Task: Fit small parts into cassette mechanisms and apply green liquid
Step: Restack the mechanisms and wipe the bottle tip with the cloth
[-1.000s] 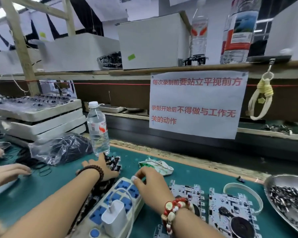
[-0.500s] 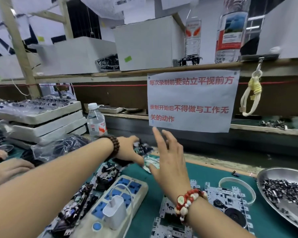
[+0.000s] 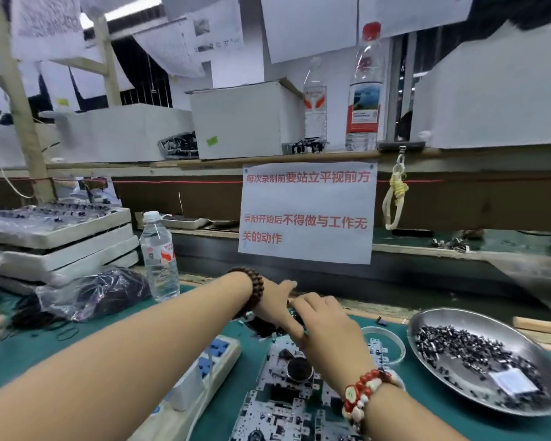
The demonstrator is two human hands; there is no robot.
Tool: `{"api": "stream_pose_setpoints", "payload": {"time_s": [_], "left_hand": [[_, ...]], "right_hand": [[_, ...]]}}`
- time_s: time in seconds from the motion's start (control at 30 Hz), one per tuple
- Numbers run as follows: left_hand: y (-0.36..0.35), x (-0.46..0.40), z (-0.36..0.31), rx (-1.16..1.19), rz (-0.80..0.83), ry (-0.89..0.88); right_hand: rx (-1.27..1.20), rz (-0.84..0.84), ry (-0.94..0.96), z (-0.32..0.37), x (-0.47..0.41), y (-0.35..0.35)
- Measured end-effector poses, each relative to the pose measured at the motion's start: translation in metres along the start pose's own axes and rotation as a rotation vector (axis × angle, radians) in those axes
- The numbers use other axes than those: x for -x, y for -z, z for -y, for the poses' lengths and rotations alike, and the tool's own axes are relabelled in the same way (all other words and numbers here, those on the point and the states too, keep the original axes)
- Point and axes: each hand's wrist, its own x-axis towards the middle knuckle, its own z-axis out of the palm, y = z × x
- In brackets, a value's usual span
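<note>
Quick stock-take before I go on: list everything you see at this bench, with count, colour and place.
Metal dish: one, silver, right, holding dark small parts.
Cassette mechanisms: several, grey, bottom centre.
Power strip: one, white and blue, under left arm.
Water bottle: one, clear, left on the mat.
Foam trays: stacked, white, far left.
Plastic bag: one, clear, dark contents, left.
Notice: one, white, red text, centre.
Shelf bottles: two, clear.
Left hand, right hand: together at centre; what they hold is hidden.
</note>
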Motion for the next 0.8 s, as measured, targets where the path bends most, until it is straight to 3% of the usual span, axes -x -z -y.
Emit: {"api": "stream_pose_setpoints", "payload": {"time_s": [0.13, 0.2, 0.27, 0.37, 0.43, 0.53, 0.8], "left_hand": [[0.010, 0.016, -0.019, 0.035, -0.076, -0.086], [0.016, 0.025, -0.021, 0.228, -0.107, -0.120], [0.023, 0.034, -0.018, 0.371, -0.198, -0.146], [0.027, 0.040, -0.005, 0.336, -0.355, -0.114], [0.025, 0.041, 0.007, 0.338, -0.351, -0.066], [0.017, 0.042, 0.027, 0.311, -0.347, 0.017], [-0.012, 0.037, 0.046, 0.203, -0.262, 0.093]], "right_hand": [[-0.038, -0.085, -0.115, -0.009, 0.017, 0.004], [-0.196, -0.088, -0.250, -0.010, 0.023, 0.006], [-0.375, -0.022, -0.388, -0.010, 0.026, 0.008], [-0.752, 0.158, -0.651, -0.008, 0.028, 0.011], [-1.044, 0.292, -0.818, -0.006, 0.027, 0.013], [-1.240, 0.393, -0.945, 0.000, 0.025, 0.008], [-1.329, 0.392, -1.061, 0.007, 0.012, -0.004]]}}
